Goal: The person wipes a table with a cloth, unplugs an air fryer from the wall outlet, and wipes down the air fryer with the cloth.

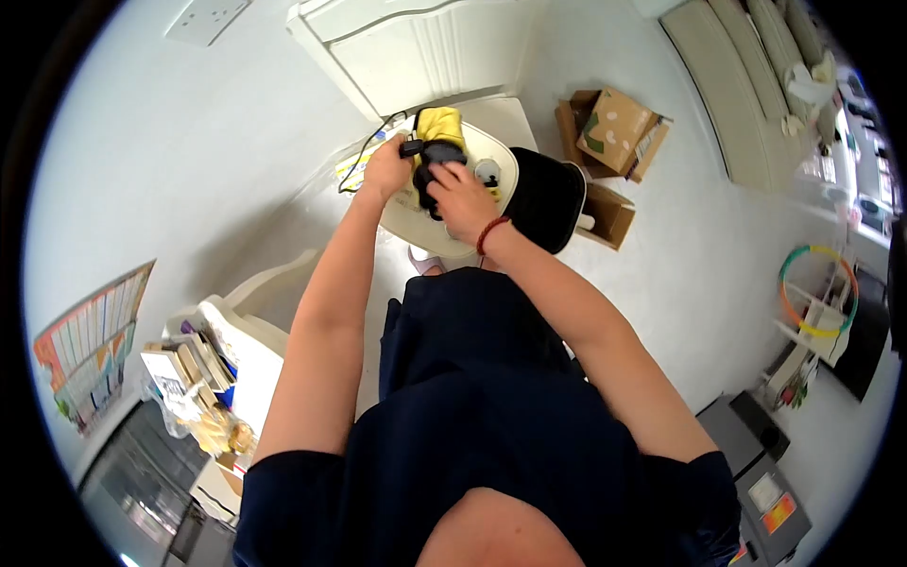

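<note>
A round cream-coloured stool or basin stands in front of me, with a black and yellow bundle on its left part. My left hand is closed at the bundle's left side, on a small black piece that looks like a plug or handle. My right hand lies on the dark part of the bundle with its fingers partly bent; whether they grip it cannot be made out. A clear round object lies right of the bundle. From the left side a black cord curves down.
Beyond is a white carved panel. A black bin adjoins the round surface at the right, with cardboard boxes past it. Books are stacked at the lower left. A beige sofa stands at the upper right.
</note>
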